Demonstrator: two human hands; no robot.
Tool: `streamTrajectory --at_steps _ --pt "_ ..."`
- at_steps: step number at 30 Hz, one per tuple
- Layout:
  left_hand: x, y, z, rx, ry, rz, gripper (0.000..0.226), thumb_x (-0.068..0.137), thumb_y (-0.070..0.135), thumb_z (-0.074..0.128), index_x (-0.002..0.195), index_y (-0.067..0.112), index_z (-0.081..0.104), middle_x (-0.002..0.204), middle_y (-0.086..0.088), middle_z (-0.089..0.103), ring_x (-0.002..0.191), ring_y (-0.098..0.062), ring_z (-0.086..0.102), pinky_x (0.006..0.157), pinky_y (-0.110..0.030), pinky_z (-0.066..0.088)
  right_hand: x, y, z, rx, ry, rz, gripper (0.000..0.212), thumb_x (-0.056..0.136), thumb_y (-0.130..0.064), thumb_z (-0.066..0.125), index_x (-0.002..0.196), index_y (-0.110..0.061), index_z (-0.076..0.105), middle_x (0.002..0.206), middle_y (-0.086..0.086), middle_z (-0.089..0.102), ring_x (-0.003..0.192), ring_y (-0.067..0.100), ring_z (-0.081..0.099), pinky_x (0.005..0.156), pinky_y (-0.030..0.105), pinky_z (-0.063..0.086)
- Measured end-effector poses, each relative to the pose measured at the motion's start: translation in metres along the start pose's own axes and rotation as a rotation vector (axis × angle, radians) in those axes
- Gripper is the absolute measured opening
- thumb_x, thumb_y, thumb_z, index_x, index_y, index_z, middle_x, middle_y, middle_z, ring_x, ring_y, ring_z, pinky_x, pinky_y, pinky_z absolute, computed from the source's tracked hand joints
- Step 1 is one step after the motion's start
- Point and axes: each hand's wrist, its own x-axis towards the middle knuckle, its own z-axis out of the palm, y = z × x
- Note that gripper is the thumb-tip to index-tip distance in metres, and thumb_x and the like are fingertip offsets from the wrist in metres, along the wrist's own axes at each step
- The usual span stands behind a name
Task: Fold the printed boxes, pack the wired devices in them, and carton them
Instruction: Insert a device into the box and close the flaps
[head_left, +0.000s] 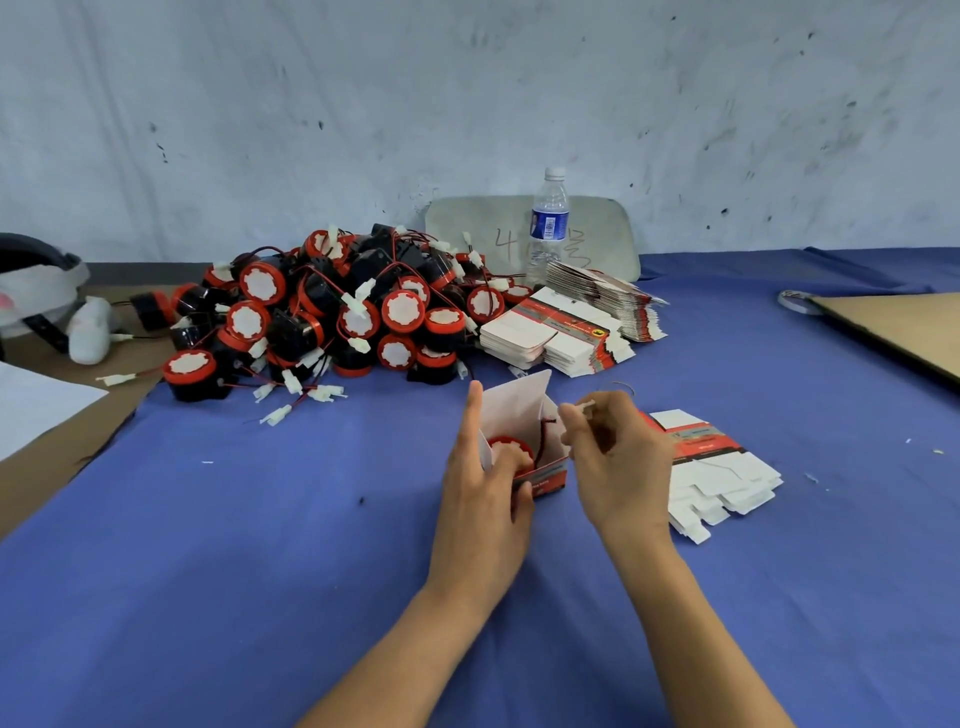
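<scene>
A small printed box (524, 410) stands open on the blue cloth, its white lid flap up. A red and black wired device (511, 451) sits inside it. My left hand (485, 478) grips the box at its left side, thumb over the device. My right hand (615, 457) pinches the device's white connector (581, 408) above the box's right edge, with the red and black wire (544, 431) running down into the box. A large pile of the same wired devices (332, 312) lies behind. Flat printed boxes lie in stacks at the back (571, 327) and beside my right hand (717, 473).
A water bottle (548, 223) stands at the back against a grey board (597, 228). A brown cardboard sheet (904, 327) lies at the right edge, with a tape roll (795, 301) by it. Brown cardboard (62, 441), white paper and a headset lie at the left.
</scene>
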Motion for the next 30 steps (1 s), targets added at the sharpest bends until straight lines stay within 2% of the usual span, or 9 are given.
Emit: streamTrajectory --at_steps 2,4,7,9,13,15,19,23,30 --pt "0.001 0.000 -0.001 -0.065 -0.003 -0.017 0.013 0.088 0.007 0.064 0.093 0.018 0.060 0.162 0.007 -0.012 0.137 -0.008 0.029 0.089 -0.021 0.047 0.001 0.003 0.001 -0.040 -0.049 0.058 0.012 0.089 -0.021 0.068 0.083 -0.019 0.058 0.065 -0.020 0.058 0.062 -0.001 0.058 0.058 0.010 0.042" --pt "0.001 -0.002 0.000 -0.092 -0.031 -0.055 0.013 0.090 0.009 0.062 0.097 0.019 0.059 0.162 0.006 -0.008 0.135 -0.008 0.031 0.089 -0.016 0.043 0.001 0.005 0.002 -0.086 -0.085 0.078 0.009 0.089 -0.022 0.067 0.084 -0.016 0.062 0.065 -0.019 0.058 0.063 0.000 0.058 0.059 0.010 0.042" --pt "0.001 -0.004 0.003 -0.091 -0.053 -0.064 0.016 0.092 0.009 0.060 0.102 0.021 0.057 0.161 0.008 -0.004 0.141 -0.017 0.031 0.100 -0.024 0.045 0.000 0.004 0.002 -0.176 -0.121 0.037 0.008 0.091 -0.017 0.066 0.087 -0.010 0.066 0.070 -0.005 0.063 0.066 0.015 0.059 0.060 0.019 0.043" --pt "0.002 -0.004 0.003 -0.095 -0.053 -0.064 0.017 0.092 0.009 0.060 0.103 0.021 0.057 0.161 0.008 -0.003 0.141 -0.019 0.031 0.101 -0.029 0.047 0.000 0.003 0.001 -0.238 -0.159 0.008 0.008 0.092 -0.015 0.064 0.089 -0.007 0.067 0.077 0.001 0.065 0.070 0.019 0.058 0.062 0.025 0.040" --pt "0.001 -0.004 0.005 -0.079 -0.060 -0.073 0.016 0.093 0.011 0.059 0.104 0.022 0.056 0.161 0.009 -0.006 0.143 -0.018 0.030 0.099 -0.023 0.046 0.001 0.000 -0.001 -0.357 -0.235 -0.038 0.012 0.094 -0.009 0.058 0.099 -0.003 0.067 0.093 0.009 0.063 0.079 0.022 0.053 0.069 0.030 0.041" --pt "0.000 -0.005 0.006 -0.087 -0.070 -0.069 0.015 0.093 0.012 0.059 0.106 0.021 0.055 0.161 0.007 -0.008 0.142 -0.019 0.030 0.099 -0.028 0.048 0.002 -0.001 -0.002 -0.394 -0.324 -0.020 0.017 0.095 -0.007 0.053 0.101 -0.001 0.067 0.098 0.011 0.061 0.087 0.026 0.055 0.073 0.031 0.041" --pt "-0.001 -0.005 0.007 -0.092 -0.096 -0.097 0.019 0.096 0.017 0.057 0.113 0.024 0.054 0.161 0.005 -0.017 0.143 -0.022 0.031 0.099 -0.036 0.047 0.002 -0.004 -0.004 -0.416 -0.430 0.005 0.021 0.097 -0.008 0.047 0.099 -0.002 0.067 0.096 0.011 0.058 0.085 0.025 0.052 0.069 0.027 0.034" --pt "-0.001 -0.007 0.008 -0.055 -0.123 -0.071 0.039 0.097 0.013 0.052 0.132 0.029 0.053 0.161 -0.004 -0.019 0.144 -0.028 0.027 0.108 -0.041 0.039 0.003 -0.008 -0.007 -0.427 -0.466 0.002 0.020 0.098 -0.009 0.046 0.098 -0.004 0.066 0.096 0.010 0.057 0.086 0.026 0.052 0.070 0.028 0.034" --pt "-0.001 -0.005 0.005 0.023 -0.165 -0.111 0.042 0.097 0.019 0.050 0.131 0.043 0.051 0.161 -0.004 -0.020 0.141 -0.030 0.032 0.104 -0.039 0.043 0.005 -0.013 -0.012 -0.472 -0.531 -0.015 0.020 0.098 -0.013 0.048 0.103 -0.008 0.066 0.100 0.005 0.055 0.092 0.021 0.052 0.075 0.025 0.037"
